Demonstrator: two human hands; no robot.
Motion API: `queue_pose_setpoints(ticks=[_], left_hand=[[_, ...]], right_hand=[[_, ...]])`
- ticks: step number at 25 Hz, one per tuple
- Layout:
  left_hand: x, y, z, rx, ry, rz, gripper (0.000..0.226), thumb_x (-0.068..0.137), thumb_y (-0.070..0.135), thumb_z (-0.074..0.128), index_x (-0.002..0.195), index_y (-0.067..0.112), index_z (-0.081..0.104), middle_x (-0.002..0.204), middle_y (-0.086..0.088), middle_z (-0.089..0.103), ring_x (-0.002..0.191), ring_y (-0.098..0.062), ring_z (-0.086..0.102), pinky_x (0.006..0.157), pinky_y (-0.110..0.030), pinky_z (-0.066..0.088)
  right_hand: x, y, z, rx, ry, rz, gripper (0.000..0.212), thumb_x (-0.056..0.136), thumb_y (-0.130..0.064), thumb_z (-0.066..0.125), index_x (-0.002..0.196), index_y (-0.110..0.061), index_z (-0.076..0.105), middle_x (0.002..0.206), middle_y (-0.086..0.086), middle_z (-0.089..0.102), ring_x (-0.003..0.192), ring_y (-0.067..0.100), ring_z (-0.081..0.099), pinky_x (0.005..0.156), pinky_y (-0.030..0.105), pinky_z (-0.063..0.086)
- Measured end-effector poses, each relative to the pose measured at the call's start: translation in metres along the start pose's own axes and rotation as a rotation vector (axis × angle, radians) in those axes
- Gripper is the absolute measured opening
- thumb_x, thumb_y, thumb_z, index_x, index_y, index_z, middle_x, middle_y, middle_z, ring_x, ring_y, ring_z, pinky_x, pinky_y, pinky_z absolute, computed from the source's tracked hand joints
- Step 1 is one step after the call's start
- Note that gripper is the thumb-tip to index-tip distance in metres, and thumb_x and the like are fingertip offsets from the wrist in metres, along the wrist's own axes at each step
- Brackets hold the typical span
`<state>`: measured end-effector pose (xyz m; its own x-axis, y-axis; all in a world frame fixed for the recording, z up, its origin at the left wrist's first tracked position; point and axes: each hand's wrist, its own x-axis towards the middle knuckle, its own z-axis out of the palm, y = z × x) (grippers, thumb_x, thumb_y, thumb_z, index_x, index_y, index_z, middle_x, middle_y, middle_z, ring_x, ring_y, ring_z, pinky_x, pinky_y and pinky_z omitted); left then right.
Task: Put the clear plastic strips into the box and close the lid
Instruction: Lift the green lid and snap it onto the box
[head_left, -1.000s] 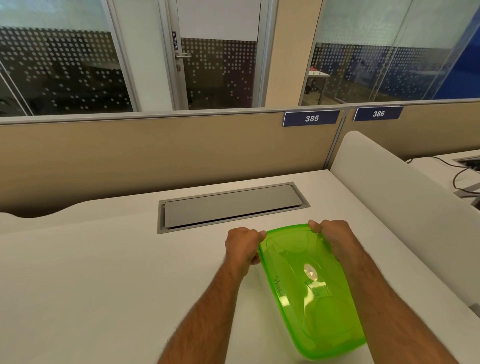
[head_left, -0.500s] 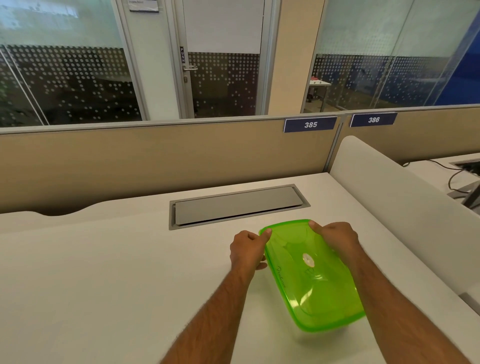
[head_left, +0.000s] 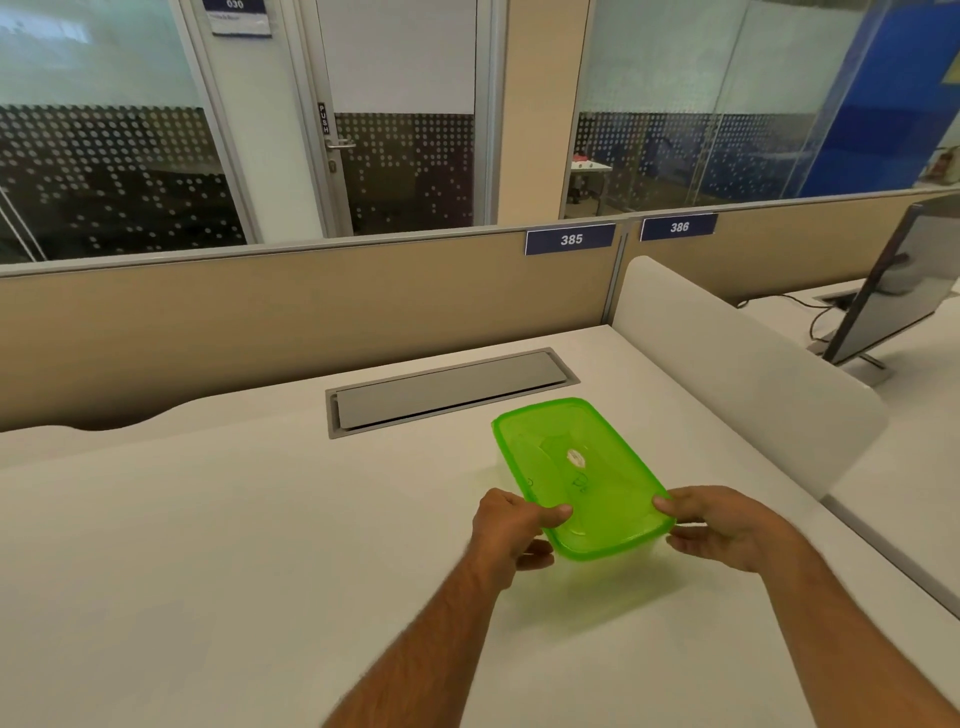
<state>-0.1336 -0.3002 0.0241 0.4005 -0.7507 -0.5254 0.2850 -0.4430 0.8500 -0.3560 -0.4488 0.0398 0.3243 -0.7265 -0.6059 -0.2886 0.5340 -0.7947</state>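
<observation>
A translucent green lid (head_left: 576, 467) lies flat on a clear plastic box, which shows only faintly under it on the white desk (head_left: 234, 545). My left hand (head_left: 511, 530) pinches the lid's near left corner, thumb on top. On the near right corner sits my right hand (head_left: 727, 527), thumb on the rim and fingers below. A small white sticker marks the lid's middle. The clear plastic strips cannot be made out through the lid.
A grey cable hatch (head_left: 447, 389) is set into the desk behind the box. A white divider panel (head_left: 727, 374) stands to the right, with a monitor (head_left: 893, 286) on the neighbouring desk. A beige partition (head_left: 311, 312) closes the back.
Both hands have moved from the lid's far corners to its near corners. The lid, tilted a second ago, now lies level on the box. The camera view has shifted back and up.
</observation>
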Motion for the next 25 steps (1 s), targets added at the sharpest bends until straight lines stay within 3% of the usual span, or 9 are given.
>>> queue_pose_setpoints(ticks=[6,11,16,25], left_hand=[[-0.008,-0.011,0.012,-0.003,-0.048,-0.03,0.064,0.06,0.015,0.094,0.095,0.009,0.041,0.1,-0.018,0.063,0.063,-0.025,0.068,0.067,-0.043,0.064],[0.002,-0.015,0.02,-0.031,-0.01,-0.06,0.068,0.061,0.007,0.093,0.102,0.009,0.039,0.103,-0.017,0.059,0.06,-0.021,0.062,0.059,-0.035,0.062],[0.006,-0.019,0.024,-0.024,0.034,-0.036,0.068,0.06,0.006,0.092,0.107,0.004,0.042,0.111,-0.021,0.057,0.071,-0.026,0.06,0.045,-0.025,0.052],[-0.006,-0.016,0.026,-0.018,0.064,-0.016,0.07,0.06,0.007,0.092,0.109,0.003,0.043,0.115,-0.022,0.057,0.07,-0.026,0.061,0.046,-0.027,0.054]], right_hand=[[-0.006,0.006,0.013,0.132,0.135,-0.01,0.01,0.08,0.001,0.073,0.083,0.004,0.063,0.081,0.017,0.066,0.069,0.024,0.061,0.046,0.027,0.057],[-0.005,0.006,0.016,0.135,0.17,-0.022,0.011,0.082,0.002,0.071,0.08,0.003,0.061,0.077,0.017,0.064,0.065,0.023,0.058,0.043,0.025,0.055],[-0.003,0.008,0.017,0.111,0.213,-0.03,0.014,0.08,0.002,0.073,0.083,0.005,0.06,0.075,0.017,0.062,0.063,0.024,0.057,0.042,0.026,0.055],[-0.013,0.004,0.022,0.072,0.271,-0.057,0.02,0.079,0.002,0.075,0.088,0.008,0.059,0.076,0.019,0.062,0.062,0.025,0.058,0.042,0.027,0.055]])
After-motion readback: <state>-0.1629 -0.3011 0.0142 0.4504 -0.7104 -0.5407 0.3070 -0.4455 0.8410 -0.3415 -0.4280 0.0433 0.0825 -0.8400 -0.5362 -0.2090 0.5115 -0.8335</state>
